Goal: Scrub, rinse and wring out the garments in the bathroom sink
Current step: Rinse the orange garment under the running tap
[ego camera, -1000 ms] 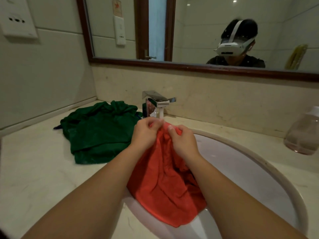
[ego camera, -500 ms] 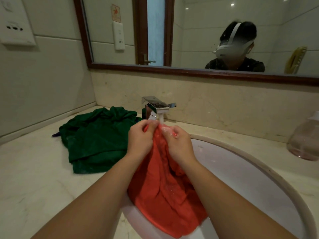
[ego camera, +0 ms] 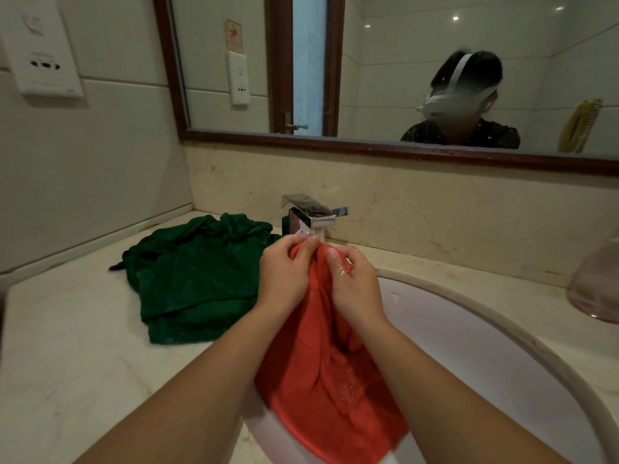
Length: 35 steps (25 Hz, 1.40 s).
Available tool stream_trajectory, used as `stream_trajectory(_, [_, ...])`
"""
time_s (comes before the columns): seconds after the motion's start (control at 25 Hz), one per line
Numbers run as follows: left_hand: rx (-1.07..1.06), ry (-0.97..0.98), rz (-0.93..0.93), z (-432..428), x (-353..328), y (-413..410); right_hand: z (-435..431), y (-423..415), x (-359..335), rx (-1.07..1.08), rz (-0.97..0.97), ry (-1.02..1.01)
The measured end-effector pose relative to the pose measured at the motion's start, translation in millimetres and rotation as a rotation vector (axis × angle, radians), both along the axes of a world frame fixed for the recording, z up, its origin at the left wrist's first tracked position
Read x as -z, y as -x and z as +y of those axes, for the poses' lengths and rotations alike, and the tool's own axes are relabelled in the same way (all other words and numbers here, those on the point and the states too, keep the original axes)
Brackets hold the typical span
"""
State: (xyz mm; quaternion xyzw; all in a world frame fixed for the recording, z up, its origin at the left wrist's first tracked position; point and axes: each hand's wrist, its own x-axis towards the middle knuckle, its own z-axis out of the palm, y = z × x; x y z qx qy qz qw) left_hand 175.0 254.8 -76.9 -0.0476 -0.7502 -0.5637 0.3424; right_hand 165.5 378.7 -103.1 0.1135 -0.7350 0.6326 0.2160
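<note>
We pinch top of red garment (ego camera: 328, 356) in both fists, left hand (ego camera: 288, 272) and right hand (ego camera: 351, 283) close together under tap (ego camera: 311, 216), likely for rinsing. Rest hangs into sink (ego camera: 469, 346). Green garment (ego camera: 194, 279) waits on counter (ego camera: 67, 346) beside.

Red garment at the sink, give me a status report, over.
Left hand and right hand pinch the red garment bunched under the faucet. Its lower part drapes into the sink. Green garment aside on the counter, not in the way.
</note>
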Motion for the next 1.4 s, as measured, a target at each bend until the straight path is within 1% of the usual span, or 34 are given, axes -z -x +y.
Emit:
stream_trajectory(0.12, [0.010, -0.062, -0.033, 2.9, -3.0, 3.3, -4.4, -1.9, -0.4, -0.010, 0.010, -0.005])
stream_trajectory(0.2, [0.065, -0.120, -0.085, 1.2, 0.7, 5.5, -3.1, -3.3, 0.4, -0.074, -0.051, -0.006])
stream_trajectory(0.28, [0.123, -0.152, -0.129, -0.7, 3.0, 5.4, -0.7, -4.1, 1.1, -0.104, -0.078, -0.082])
stream_trajectory(0.36, [0.128, -0.101, -0.131, -2.3, 3.5, 5.3, 1.3, -1.4, 0.5, -0.051, -0.046, -0.091])
stream_trajectory(0.44, [0.095, 0.009, -0.135, -4.5, 4.1, 5.5, 2.1, -0.7, -3.3, -0.006, -0.017, -0.006])
stream_trajectory(0.52, [0.077, 0.133, -0.159, -6.7, 5.3, 3.5, 3.8, -0.2, -5.4, 0.006, -0.034, 0.105])
stream_trajectory(0.6, [0.102, 0.179, -0.175, -8.4, 8.6, 2.4, 6.7, 0.8, -7.1, 0.018, -0.043, 0.135])
stream_trajectory(0.68, [0.113, 0.148, -0.172, -8.8, 9.0, 1.1, 6.1, 1.1, -8.5, 0.032, -0.048, 0.108])
stream_trajectory(0.8, [0.034, 0.017, -0.159, -9.3, 8.9, 5.3, -0.7, 0.9, -6.0, 0.023, -0.045, 0.053])
stream_trajectory(0.88, [0.000, -0.021, -0.179, -8.7, 7.3, 7.3, -5.4, -0.7, -2.4, 0.024, -0.061, 0.000])
stream_trajectory(1.0, [0.034, -0.080, -0.188, -5.5, 7.6, 6.7, -3.3, 0.7, 2.6, 0.023, -0.095, 0.007])
stream_trajectory(1.12, [0.047, -0.082, -0.176, -4.9, 7.6, 4.5, 1.7, 4.1, 5.5, -0.009, -0.116, 0.009])
stream_trajectory(1.24, [0.050, -0.072, -0.173, -5.4, 7.4, 3.5, 2.4, 4.6, 6.3, -0.004, -0.083, -0.060])
stream_trajectory(1.4, [0.082, -0.124, -0.158, -4.8, 8.4, 3.8, 2.9, 0.0, 3.1, 0.008, -0.109, -0.063])
